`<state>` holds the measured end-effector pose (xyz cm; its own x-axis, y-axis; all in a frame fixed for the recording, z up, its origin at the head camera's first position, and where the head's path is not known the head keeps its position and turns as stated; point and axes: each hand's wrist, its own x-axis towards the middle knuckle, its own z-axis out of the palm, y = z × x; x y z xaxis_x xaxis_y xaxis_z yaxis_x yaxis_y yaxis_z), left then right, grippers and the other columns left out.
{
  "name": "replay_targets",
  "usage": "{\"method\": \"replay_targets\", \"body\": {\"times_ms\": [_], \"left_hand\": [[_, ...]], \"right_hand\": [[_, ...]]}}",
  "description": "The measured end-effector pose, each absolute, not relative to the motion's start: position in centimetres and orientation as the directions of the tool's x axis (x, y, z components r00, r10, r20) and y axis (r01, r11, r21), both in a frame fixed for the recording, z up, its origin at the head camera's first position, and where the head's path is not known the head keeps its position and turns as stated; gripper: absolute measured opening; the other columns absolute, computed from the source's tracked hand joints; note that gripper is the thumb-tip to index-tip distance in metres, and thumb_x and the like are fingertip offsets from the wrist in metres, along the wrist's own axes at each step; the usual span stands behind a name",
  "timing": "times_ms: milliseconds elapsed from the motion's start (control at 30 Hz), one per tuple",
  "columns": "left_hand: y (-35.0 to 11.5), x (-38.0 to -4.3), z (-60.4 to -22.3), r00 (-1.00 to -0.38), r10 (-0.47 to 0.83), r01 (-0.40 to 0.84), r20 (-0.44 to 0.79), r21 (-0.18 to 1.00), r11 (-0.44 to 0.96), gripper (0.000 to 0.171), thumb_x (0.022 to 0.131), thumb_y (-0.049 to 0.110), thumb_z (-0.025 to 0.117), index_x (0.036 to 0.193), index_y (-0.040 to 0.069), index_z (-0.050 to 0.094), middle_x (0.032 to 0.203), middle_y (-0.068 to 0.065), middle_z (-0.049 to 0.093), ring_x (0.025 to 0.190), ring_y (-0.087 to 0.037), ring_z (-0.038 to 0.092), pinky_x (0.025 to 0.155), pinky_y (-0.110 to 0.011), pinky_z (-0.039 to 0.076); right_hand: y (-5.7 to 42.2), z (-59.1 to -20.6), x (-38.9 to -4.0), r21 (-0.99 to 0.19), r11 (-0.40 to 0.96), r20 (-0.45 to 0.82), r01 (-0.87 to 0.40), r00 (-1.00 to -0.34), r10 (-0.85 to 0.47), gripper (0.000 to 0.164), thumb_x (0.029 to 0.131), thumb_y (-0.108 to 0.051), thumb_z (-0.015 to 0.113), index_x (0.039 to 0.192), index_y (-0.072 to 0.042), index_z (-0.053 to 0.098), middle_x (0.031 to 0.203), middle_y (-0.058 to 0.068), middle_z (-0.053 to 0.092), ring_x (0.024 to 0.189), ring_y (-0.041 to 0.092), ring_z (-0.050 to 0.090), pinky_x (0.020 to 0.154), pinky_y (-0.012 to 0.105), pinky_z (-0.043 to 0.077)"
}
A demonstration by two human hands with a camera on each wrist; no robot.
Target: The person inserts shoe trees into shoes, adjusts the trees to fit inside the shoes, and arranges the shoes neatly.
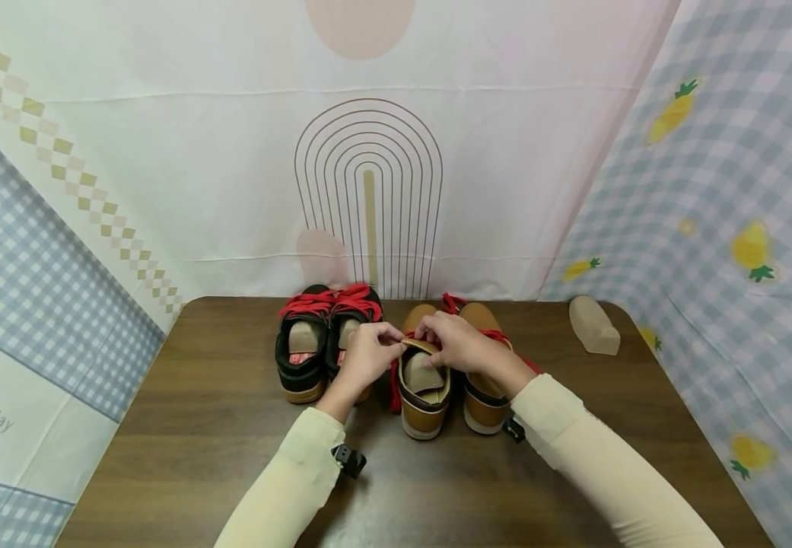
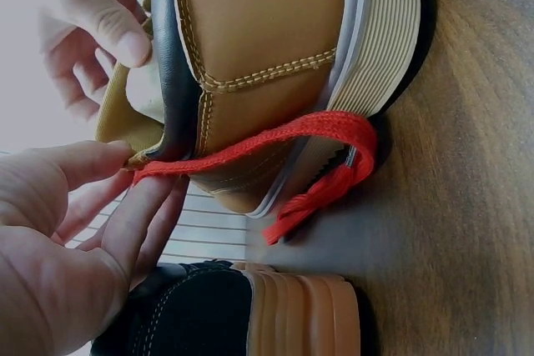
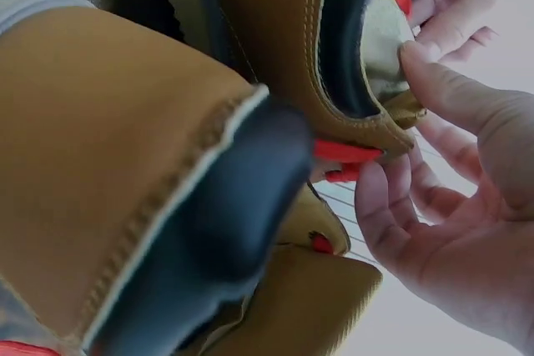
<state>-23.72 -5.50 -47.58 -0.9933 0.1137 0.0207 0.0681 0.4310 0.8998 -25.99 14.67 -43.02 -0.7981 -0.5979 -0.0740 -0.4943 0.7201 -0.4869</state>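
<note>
A tan shoe (image 1: 421, 420) with a dark collar and red lace (image 2: 275, 132) stands heel toward me, a beige shoe form (image 1: 423, 374) inside. My left hand (image 1: 366, 356) pinches the edge of its opening at the left, thumb and fingers close to where the lace comes out. On the opposite side, my right hand (image 1: 462, 344) grips the other edge, thumb over the inside and fingers beneath, near another bit of lace. The tongue (image 2: 119, 122) stands up between the hands. Right beside it is the matching tan shoe (image 1: 483, 417), partly hidden by my right forearm.
A pair of black shoes (image 1: 297, 377) with red laces (image 1: 356, 298) and beige forms inside stands at left. One loose beige shoe form (image 1: 593, 326) lies at the back right of the brown table (image 1: 217, 426). Patterned cloth (image 1: 505, 167) hangs behind and at the sides.
</note>
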Motion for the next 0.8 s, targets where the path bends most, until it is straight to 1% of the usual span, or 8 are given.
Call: {"method": "replay_targets", "body": {"times_ms": [100,200,300,400,633,800], "left_hand": [[-5.5,-23.7,-47.5,-0.994,0.109,0.063,0.018,0.9,0.43,0.005,0.09,0.007,0.077,0.093,0.011,0.078,0.087,-0.005,0.075,0.066,-0.009,0.065,0.059,-0.028,0.058],[-5.4,-23.7,-47.5,-0.995,0.101,0.057,0.014,0.898,0.436,0.005,0.09,0.007,0.077,0.092,0.011,0.079,0.087,-0.004,0.075,0.065,-0.009,0.064,0.059,-0.027,0.058],[-5.4,-23.6,-47.4,-0.995,0.096,0.062,0.021,0.89,0.451,0.005,0.089,0.008,0.077,0.092,0.012,0.079,0.086,-0.003,0.075,0.065,-0.009,0.063,0.059,-0.026,0.056],[-5.4,-23.6,-47.5,-0.995,0.091,0.074,0.035,0.881,0.468,0.005,0.089,0.009,0.078,0.091,0.012,0.079,0.085,-0.003,0.075,0.066,-0.01,0.062,0.059,-0.026,0.054],[-5.3,-23.6,-47.6,-0.995,0.097,0.08,0.038,0.879,0.471,0.005,0.089,0.009,0.078,0.092,0.012,0.079,0.085,-0.002,0.075,0.066,-0.009,0.062,0.058,-0.025,0.054],[-5.3,-23.6,-47.5,-0.994,0.099,0.082,0.041,0.886,0.457,0.005,0.089,0.008,0.077,0.092,0.011,0.079,0.085,-0.003,0.075,0.063,-0.008,0.062,0.057,-0.026,0.056]], "right_hand": [[14.4,-43.4,-25.6,-0.455,0.732,-0.033,-0.507,-0.812,-0.582,0.042,0.077,-0.016,0.092,0.109,-0.009,0.066,0.098,0.006,0.062,0.09,0.019,0.057,0.082,0.036,0.05],[14.1,-44.0,-25.1,-0.396,0.749,0.032,-0.531,-0.823,-0.567,0.043,0.076,-0.017,0.093,0.108,-0.01,0.065,0.1,0.006,0.062,0.093,0.023,0.057,0.085,0.041,0.049],[14.0,-44.5,-24.5,-0.337,0.756,0.1,-0.56,-0.82,-0.563,0.044,0.075,-0.018,0.093,0.108,-0.011,0.065,0.102,0.005,0.062,0.097,0.026,0.057,0.089,0.044,0.049],[14.1,-44.9,-24.3,-0.324,0.746,0.147,-0.582,-0.81,-0.567,0.044,0.075,-0.017,0.093,0.109,-0.011,0.065,0.103,0.005,0.062,0.098,0.026,0.055,0.09,0.044,0.048],[14.2,-45.1,-24.4,-0.332,0.729,0.183,-0.599,-0.799,-0.573,0.045,0.074,-0.014,0.094,0.104,-0.011,0.061,0.095,0.002,0.058,0.091,0.021,0.051,0.084,0.038,0.044],[14.0,-45.6,-24.7,-0.292,0.765,0.183,-0.575,-0.818,-0.545,0.046,0.075,-0.015,0.094,0.102,-0.012,0.057,0.096,0.002,0.057,0.094,0.024,0.053,0.083,0.039,0.046]]}}
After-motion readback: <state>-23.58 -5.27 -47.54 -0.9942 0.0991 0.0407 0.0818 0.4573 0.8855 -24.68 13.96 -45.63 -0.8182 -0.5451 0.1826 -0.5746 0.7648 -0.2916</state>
